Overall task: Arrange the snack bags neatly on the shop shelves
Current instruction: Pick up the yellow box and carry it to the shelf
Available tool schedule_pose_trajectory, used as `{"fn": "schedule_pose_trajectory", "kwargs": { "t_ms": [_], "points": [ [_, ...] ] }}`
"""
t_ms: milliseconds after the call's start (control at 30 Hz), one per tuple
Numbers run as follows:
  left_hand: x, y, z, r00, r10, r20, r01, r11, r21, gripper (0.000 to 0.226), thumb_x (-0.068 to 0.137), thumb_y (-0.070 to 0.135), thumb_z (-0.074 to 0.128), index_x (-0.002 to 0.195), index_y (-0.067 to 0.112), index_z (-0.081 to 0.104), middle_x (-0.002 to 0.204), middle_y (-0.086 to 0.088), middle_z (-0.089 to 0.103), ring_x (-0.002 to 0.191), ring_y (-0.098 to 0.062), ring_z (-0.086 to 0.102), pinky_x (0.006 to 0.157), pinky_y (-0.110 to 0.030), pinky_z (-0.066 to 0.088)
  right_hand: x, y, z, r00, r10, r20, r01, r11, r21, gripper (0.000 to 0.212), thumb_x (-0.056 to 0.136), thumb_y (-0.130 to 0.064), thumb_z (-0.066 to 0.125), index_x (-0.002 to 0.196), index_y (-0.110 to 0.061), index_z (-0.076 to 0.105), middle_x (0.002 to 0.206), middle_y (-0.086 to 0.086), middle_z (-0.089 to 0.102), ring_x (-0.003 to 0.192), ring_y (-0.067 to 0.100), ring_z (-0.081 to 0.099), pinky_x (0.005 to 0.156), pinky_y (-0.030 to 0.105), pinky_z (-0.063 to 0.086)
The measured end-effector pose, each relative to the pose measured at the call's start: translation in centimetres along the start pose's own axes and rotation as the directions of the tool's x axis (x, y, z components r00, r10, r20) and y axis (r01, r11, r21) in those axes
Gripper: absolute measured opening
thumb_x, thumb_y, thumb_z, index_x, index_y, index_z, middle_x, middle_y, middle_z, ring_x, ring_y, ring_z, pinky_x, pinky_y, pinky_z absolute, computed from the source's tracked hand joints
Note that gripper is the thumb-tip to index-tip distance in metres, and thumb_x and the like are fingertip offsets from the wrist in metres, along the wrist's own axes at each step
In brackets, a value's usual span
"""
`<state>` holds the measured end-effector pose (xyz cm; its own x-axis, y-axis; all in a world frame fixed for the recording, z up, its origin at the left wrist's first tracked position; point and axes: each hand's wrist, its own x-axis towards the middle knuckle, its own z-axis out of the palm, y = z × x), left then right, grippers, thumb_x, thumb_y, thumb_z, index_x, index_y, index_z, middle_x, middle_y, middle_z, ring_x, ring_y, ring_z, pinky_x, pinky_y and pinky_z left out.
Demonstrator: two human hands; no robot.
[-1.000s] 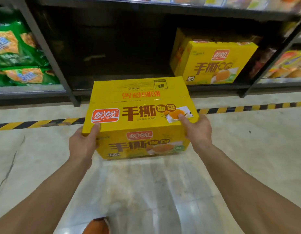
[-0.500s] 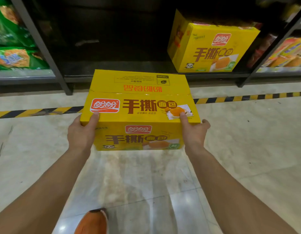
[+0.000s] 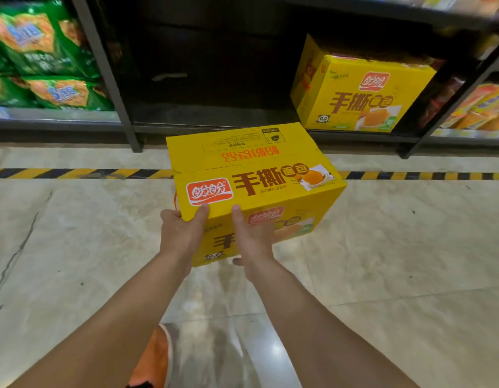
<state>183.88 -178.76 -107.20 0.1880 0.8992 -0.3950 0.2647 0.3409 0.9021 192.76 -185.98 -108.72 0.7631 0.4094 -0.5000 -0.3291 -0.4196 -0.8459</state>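
Left hand [image 3: 184,233]: thumb [image 3: 202,212] laid over the top edge of the yellow carton [image 3: 256,163] at its near-left corner. The other fingers are hidden round the corner, so we read a clamp there but cannot see it whole.

Right hand [image 3: 255,239]: flat on the near face just beside the left, fingers straight, one fingertip [image 3: 236,209] reaching the top edge. It presses on the face and does not wrap the box.

Both hands sit on the carton's left end; its right end is unsupported. We cannot tell whether its base touches the floor [image 3: 382,247].

The carton's long axis runs left to right but is skewed, with the near-left corner toward us and the right end swung away. It sits over the striped tape [image 3: 74,173], short of the bottom shelf [image 3: 214,116].

The relation that matters is that the dark open bay lies straight ahead of the fingers, beyond the carton. A second carton [image 3: 363,99] stands on the same shelf, ahead and to the right of the held one.

Judgement: the left hand holds the pivot corner and the right does the pushing. The long axis needs squaring to the shelf front before the carton goes in. The heavy, unheld right end may drag or dip.
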Motion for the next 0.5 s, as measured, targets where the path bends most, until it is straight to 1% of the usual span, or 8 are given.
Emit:
{"fn": "schedule_pose_trajectory", "kwargs": {
  "t_ms": [67, 100, 167, 233, 333, 367, 433, 500],
  "points": [
    [-1.2, -0.1, 0.4, 0.999, -0.016, 0.045, 0.013, 0.998, 0.062, 0.050, 0.097, 0.048, 0.071, 0.120, 0.016, 0.039, 0.117, -0.006, 0.058, 0.103, -0.027, 0.058, 0.078, -0.036, 0.043, -0.6, 0.4, -0.2, 1.000, 0.024, 0.011, -0.024, 0.999, 0.040, 0.113, 0.080, -0.080, 0.065, 0.159, -0.018, 0.014, 0.153, 0.005, 0.048, 0.132, 0.032, 0.058, 0.102, 0.058, 0.055],
    [-1.9, -0.2, 0.6, 0.998, -0.021, 0.062, 0.015, 0.995, 0.095, 0.050, 0.098, 0.049, 0.070, 0.120, 0.015, 0.040, 0.117, -0.006, 0.059, 0.104, -0.028, 0.059, 0.077, -0.036, 0.042, -0.7, 0.6, -0.4, 1.000, 0.022, 0.013, -0.023, 0.999, 0.047, 0.116, 0.078, -0.082, 0.065, 0.160, -0.017, 0.014, 0.155, 0.005, 0.045, 0.134, 0.033, 0.057, 0.102, 0.058, 0.055],
    [-3.2, -0.7, 1.2, 0.996, -0.011, 0.094, -0.001, 0.993, 0.121, 0.048, 0.099, 0.051, 0.066, 0.121, 0.014, 0.045, 0.114, -0.004, 0.062, 0.105, -0.028, 0.060, 0.077, -0.036, 0.041, -0.8, 0.4, -0.9, 1.000, -0.004, 0.019, 0.003, 0.997, 0.072, 0.137, 0.058, -0.100, 0.060, 0.161, -0.021, 0.019, 0.160, 0.002, 0.041, 0.138, 0.032, 0.054, 0.104, 0.058, 0.053],
    [-4.5, -1.3, 2.1, 0.991, 0.009, 0.133, -0.026, 0.991, 0.128, 0.038, 0.100, 0.054, 0.062, 0.112, 0.019, 0.051, 0.108, 0.000, 0.065, 0.101, -0.024, 0.062, 0.077, -0.037, 0.042, 0.4, 1.0, -1.4, 0.999, -0.043, -0.026, 0.045, 0.996, 0.072, 0.155, 0.034, -0.110, 0.055, 0.158, -0.023, 0.022, 0.159, 0.000, 0.043, 0.140, 0.031, 0.050, 0.104, 0.059, 0.053],
    [-5.8, -2.4, 3.4, 0.981, 0.034, 0.193, -0.054, 0.993, 0.101, 0.024, 0.105, 0.048, 0.056, 0.096, 0.026, 0.052, 0.099, 0.006, 0.066, 0.095, -0.015, 0.064, 0.070, -0.033, 0.043, 1.7, 1.9, -2.7, 0.992, -0.081, -0.098, 0.082, 0.996, 0.014, 0.161, 0.029, -0.110, 0.056, 0.157, -0.020, 0.018, 0.157, 0.004, 0.042, 0.143, 0.033, 0.046, 0.105, 0.060, 0.052],
    [-5.7, -2.7, 3.6, 0.976, 0.051, 0.213, -0.064, 0.996, 0.055, 0.022, 0.106, 0.046, 0.056, 0.095, 0.027, 0.054, 0.099, 0.009, 0.067, 0.096, -0.013, 0.066, 0.071, -0.032, 0.045, 1.6, 1.8, -3.2, 0.991, -0.093, -0.098, 0.096, 0.995, 0.024, 0.154, 0.034, -0.107, 0.060, 0.155, -0.021, 0.023, 0.154, 0.003, 0.048, 0.140, 0.032, 0.049, 0.105, 0.059, 0.052],
    [-4.8, -3.0, 3.5, 0.970, 0.052, 0.236, -0.047, 0.999, -0.027, 0.021, 0.105, 0.046, 0.057, 0.107, 0.025, 0.058, 0.108, 0.010, 0.069, 0.102, -0.016, 0.069, 0.077, -0.032, 0.050, 0.9, 1.1, -4.1, 0.985, -0.135, -0.104, 0.139, 0.990, 0.033, 0.118, 0.060, -0.088, 0.075, 0.151, -0.024, 0.034, 0.145, 0.000, 0.058, 0.134, 0.028, 0.057, 0.106, 0.056, 0.053],
    [-2.8, -2.6, 2.9, 0.978, 0.046, 0.205, -0.036, 0.998, -0.050, 0.051, 0.101, 0.048, 0.064, 0.139, 0.018, 0.047, 0.132, 0.007, 0.060, 0.114, -0.018, 0.064, 0.089, -0.036, 0.051, 0.9, 0.8, -4.9, 0.985, -0.157, -0.079, 0.158, 0.987, 0.013, 0.084, 0.086, -0.060, 0.077, 0.150, -0.021, 0.040, 0.142, 0.000, 0.063, 0.130, 0.024, 0.060, 0.110, 0.051, 0.051]
  ]
}}
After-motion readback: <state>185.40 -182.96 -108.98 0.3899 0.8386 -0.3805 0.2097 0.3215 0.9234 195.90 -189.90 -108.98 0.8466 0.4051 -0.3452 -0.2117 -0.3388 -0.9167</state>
